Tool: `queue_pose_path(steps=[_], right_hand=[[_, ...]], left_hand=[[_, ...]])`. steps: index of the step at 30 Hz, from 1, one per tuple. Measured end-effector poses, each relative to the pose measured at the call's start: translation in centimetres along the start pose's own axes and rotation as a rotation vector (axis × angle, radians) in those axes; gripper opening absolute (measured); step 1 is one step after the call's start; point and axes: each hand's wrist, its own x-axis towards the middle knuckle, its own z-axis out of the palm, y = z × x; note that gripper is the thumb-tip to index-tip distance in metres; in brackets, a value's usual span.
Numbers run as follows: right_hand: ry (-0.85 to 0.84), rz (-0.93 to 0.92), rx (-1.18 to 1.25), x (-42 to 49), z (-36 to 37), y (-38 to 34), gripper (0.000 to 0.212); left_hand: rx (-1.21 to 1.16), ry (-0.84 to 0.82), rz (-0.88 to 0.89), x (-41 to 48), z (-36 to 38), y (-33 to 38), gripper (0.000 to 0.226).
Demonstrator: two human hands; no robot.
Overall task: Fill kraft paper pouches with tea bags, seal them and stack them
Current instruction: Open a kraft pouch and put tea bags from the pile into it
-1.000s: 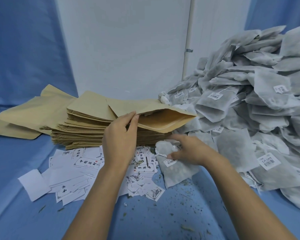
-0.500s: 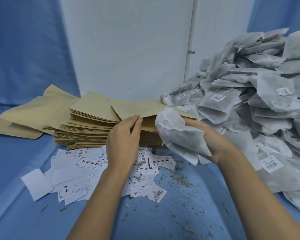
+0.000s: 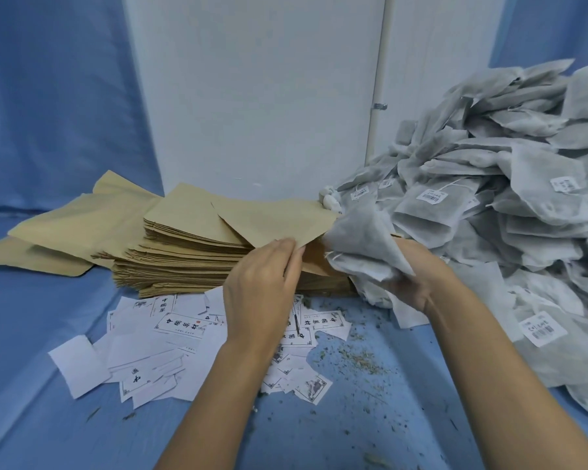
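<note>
The right hand (image 3: 418, 279), gripping a tea bag (image 3: 364, 245) lifted from the table (image 3: 353, 422), is bringing it to the mouth of the top pouch (image 3: 275, 222), which the left hand (image 3: 262, 290) is pinching open; filling is starting.

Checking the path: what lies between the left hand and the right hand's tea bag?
Head view: only the open mouth of the top pouch, pinched by the left hand, with the tea bag at its edge.

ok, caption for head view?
Left hand pinches the top kraft pouch; right hand holds a tea bag at its mouth.
</note>
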Motion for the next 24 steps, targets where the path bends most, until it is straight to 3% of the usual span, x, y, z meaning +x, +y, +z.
queue_pose_path(steps=[1,3,5,7,9,12,14,16,18,21,23,24], right_hand=[[-0.007,-0.017,-0.028,-0.1,0.3,-0.2,0.021],[0.057,-0.106,-0.381,0.4,1.0,-0.3,0.019],[0.225,-0.27,-0.818,1.5,2.0,-0.3,0.033],[0.342,-0.361,-1.012,2.5,3.1,-0.2,0.037],[0.388,-0.339,-1.012,3.1,3.8,-0.3,0.025],[0.359,-0.173,-0.628,3.6,5.2,-0.5,0.017],[0.157,-0.025,-0.235,2.7,6.2,-0.6,0.021],[-0.049,-0.011,-0.016,1.7,6.6,0.0,0.024],[-0.083,-0.077,-0.209,1.1,6.2,1.0,0.026],[0.228,-0.356,-0.862,0.5,5.1,1.9,0.025],[0.341,-0.517,-0.943,-0.1,4.9,1.8,0.033],[0.309,-0.554,-0.897,-0.3,5.2,1.9,0.034]], left_hand=[[-0.026,0.008,-0.03,0.0,0.0,0.0,0.021],[-0.06,0.032,-0.097,0.2,-0.1,0.2,0.021],[-0.056,0.056,-0.132,0.4,-0.2,0.5,0.021],[-0.064,0.057,-0.159,0.5,-0.3,0.7,0.021],[-0.062,0.037,-0.17,0.5,-0.4,0.9,0.021],[-0.018,-0.018,-0.139,0.4,-0.3,1.0,0.017],[0.008,-0.055,-0.148,0.4,-0.3,1.0,0.015],[0.002,-0.09,-0.194,0.5,-0.5,0.9,0.017],[-0.01,-0.113,-0.247,0.5,-0.6,0.6,0.021],[-0.019,-0.117,-0.276,0.6,-0.6,0.1,0.025],[-0.033,-0.116,-0.283,0.6,-0.5,0.0,0.027],[-0.044,-0.116,-0.292,0.6,-0.4,0.0,0.027]])
